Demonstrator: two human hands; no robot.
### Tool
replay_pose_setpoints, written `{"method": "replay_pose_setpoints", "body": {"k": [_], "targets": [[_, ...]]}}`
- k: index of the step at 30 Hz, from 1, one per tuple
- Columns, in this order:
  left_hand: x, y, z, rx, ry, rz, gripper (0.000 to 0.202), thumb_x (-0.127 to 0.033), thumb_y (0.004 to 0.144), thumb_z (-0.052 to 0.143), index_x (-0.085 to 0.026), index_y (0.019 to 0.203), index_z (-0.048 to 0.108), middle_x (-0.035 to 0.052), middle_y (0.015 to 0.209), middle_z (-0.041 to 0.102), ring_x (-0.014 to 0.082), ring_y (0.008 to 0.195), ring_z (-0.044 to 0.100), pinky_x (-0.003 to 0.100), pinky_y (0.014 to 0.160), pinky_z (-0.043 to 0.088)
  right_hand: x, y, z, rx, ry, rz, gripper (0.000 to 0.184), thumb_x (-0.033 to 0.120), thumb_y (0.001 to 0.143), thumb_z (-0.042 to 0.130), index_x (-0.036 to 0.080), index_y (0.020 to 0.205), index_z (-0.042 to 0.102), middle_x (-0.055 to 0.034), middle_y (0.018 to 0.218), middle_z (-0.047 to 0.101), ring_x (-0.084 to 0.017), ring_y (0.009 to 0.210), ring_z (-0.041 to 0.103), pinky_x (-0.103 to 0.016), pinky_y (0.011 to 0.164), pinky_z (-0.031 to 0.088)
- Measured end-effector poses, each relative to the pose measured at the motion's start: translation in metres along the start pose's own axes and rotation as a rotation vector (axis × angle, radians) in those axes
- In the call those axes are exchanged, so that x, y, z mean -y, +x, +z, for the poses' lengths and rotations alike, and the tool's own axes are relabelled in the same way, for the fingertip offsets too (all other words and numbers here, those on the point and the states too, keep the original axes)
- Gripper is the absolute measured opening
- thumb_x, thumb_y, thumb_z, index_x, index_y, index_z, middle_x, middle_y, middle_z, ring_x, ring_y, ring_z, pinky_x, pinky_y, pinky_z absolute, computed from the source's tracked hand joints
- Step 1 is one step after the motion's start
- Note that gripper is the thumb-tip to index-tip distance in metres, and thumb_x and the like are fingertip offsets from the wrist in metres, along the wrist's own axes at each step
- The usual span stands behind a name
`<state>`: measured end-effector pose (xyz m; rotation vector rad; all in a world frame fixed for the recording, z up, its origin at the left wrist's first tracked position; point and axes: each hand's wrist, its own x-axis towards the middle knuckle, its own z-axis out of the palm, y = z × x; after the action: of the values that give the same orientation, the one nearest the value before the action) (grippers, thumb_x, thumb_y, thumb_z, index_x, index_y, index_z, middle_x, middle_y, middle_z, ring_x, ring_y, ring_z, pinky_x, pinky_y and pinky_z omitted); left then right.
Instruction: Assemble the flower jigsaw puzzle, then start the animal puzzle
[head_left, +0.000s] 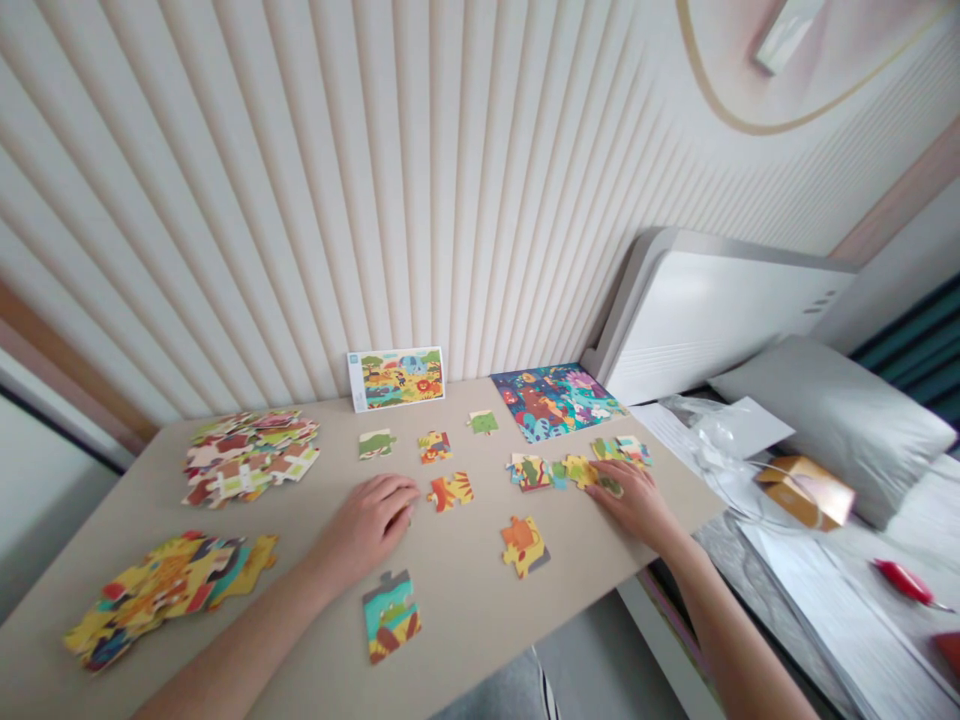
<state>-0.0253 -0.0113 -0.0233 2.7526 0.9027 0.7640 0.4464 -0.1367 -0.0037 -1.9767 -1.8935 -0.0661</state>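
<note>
My left hand rests on the table with its fingers curled together; what is under them, if anything, is hidden. Close by lie a piece with orange and yellow stripes and a lion piece. On the right, my right hand has thumb and fingers around a green-and-yellow puzzle piece, beside a yellow piece and a red-and-green piece. Nearer me are an orange-and-yellow piece and a crocodile piece.
Piles of puzzle pieces lie at the left, one mixed and one mostly yellow. A picture card leans on the wall. A dark blue picture sheet lies at the back right. Beyond the table's right edge is a bed with an orange box.
</note>
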Motion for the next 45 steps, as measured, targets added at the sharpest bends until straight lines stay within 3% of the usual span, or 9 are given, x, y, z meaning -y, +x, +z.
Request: {"method": "replay_pose_setpoints", "body": {"k": [8, 13, 17, 21, 27, 31, 36, 41, 45], "targets": [[0.000, 0.000, 0.001, 0.026, 0.011, -0.029, 0.030, -0.020, 0.096, 0.049, -0.027, 0.119, 0.067, 0.0057, 0.120, 0.067, 0.0235, 0.114, 0.060, 0.043, 0.102, 0.049, -0.014, 0.000, 0.005, -0.095, -0.105, 0.034, 0.041, 0.047, 0.091, 0.062, 0.027, 0.126, 0.068, -0.0122, 0.126, 0.069, -0.035, 0.122, 0.060, -0.054, 0.102, 0.045], [-0.003, 0.001, -0.002, 0.008, -0.013, -0.043, 0.028, -0.020, 0.096, 0.050, -0.027, 0.116, 0.069, 0.0058, 0.118, 0.068, 0.0232, 0.112, 0.061, 0.042, 0.101, 0.049, 0.003, 0.015, 0.003, -0.086, -0.123, -0.001, 0.044, 0.040, 0.092, 0.061, 0.026, 0.134, 0.064, -0.0124, 0.129, 0.066, -0.035, 0.121, 0.060, -0.054, 0.104, 0.044], [-0.009, 0.002, -0.007, 0.013, -0.019, -0.050, 0.028, -0.019, 0.097, 0.050, -0.027, 0.116, 0.069, 0.0058, 0.117, 0.068, 0.0231, 0.111, 0.062, 0.043, 0.101, 0.050, 0.042, 0.034, 0.000, -0.020, -0.004, -0.117, 0.036, 0.037, 0.096, 0.056, 0.025, 0.127, 0.067, -0.0115, 0.123, 0.069, -0.030, 0.112, 0.064, -0.048, 0.098, 0.050], [-0.013, 0.002, -0.010, 0.034, -0.001, -0.050, 0.026, -0.021, 0.099, 0.049, -0.025, 0.116, 0.068, 0.0069, 0.118, 0.067, 0.0238, 0.112, 0.061, 0.044, 0.101, 0.049, 0.098, 0.057, 0.006, 0.031, 0.063, -0.216, 0.030, 0.033, 0.097, 0.056, 0.026, 0.123, 0.069, -0.0093, 0.121, 0.070, -0.028, 0.114, 0.064, -0.045, 0.100, 0.049], [-0.015, 0.002, -0.011, 0.029, 0.007, -0.059, 0.025, -0.020, 0.099, 0.051, -0.024, 0.116, 0.068, 0.0071, 0.118, 0.067, 0.0237, 0.113, 0.060, 0.043, 0.102, 0.049, 0.183, 0.113, 0.033, 0.221, 0.060, -0.418, 0.028, 0.026, 0.096, 0.060, 0.022, 0.120, 0.073, -0.0105, 0.120, 0.071, -0.025, 0.113, 0.064, -0.038, 0.103, 0.045], [-0.020, 0.001, -0.013, 0.011, 0.003, -0.058, 0.024, -0.019, 0.098, 0.052, -0.024, 0.115, 0.068, 0.0064, 0.116, 0.067, 0.0230, 0.112, 0.060, 0.042, 0.101, 0.049, 0.215, 0.141, 0.053, 0.290, 0.030, -0.487, 0.026, 0.022, 0.099, 0.053, 0.023, 0.114, 0.075, -0.0094, 0.116, 0.072, -0.021, 0.111, 0.065, -0.033, 0.101, 0.044], [-0.016, 0.000, -0.025, -0.012, 0.046, -0.088, 0.025, -0.017, 0.099, 0.049, -0.023, 0.116, 0.066, 0.0069, 0.119, 0.066, 0.0234, 0.114, 0.059, 0.043, 0.104, 0.047, 0.213, 0.134, 0.074, 0.167, 0.139, -0.533, 0.029, 0.024, 0.100, 0.053, 0.025, 0.123, 0.071, -0.0089, 0.125, 0.068, -0.022, 0.118, 0.061, -0.036, 0.106, 0.042], [0.015, -0.004, -0.036, -0.092, 0.132, -0.199, 0.027, -0.013, 0.098, 0.046, -0.022, 0.115, 0.066, 0.0080, 0.117, 0.067, 0.0242, 0.114, 0.060, 0.044, 0.103, 0.048, 0.200, 0.119, 0.078, 0.159, 0.178, -0.545, 0.029, 0.028, 0.101, 0.051, 0.028, 0.123, 0.070, -0.0085, 0.128, 0.066, -0.023, 0.119, 0.060, -0.039, 0.105, 0.045], [0.033, -0.007, -0.031, -0.122, 0.171, -0.257, 0.030, -0.016, 0.098, 0.047, -0.020, 0.121, 0.065, 0.0094, 0.122, 0.066, 0.0252, 0.117, 0.060, 0.046, 0.105, 0.048, 0.200, 0.118, 0.075, 0.158, 0.174, -0.555, 0.026, 0.027, 0.101, 0.051, 0.028, 0.119, 0.070, -0.0083, 0.128, 0.066, -0.023, 0.120, 0.059, -0.040, 0.106, 0.045]]}}
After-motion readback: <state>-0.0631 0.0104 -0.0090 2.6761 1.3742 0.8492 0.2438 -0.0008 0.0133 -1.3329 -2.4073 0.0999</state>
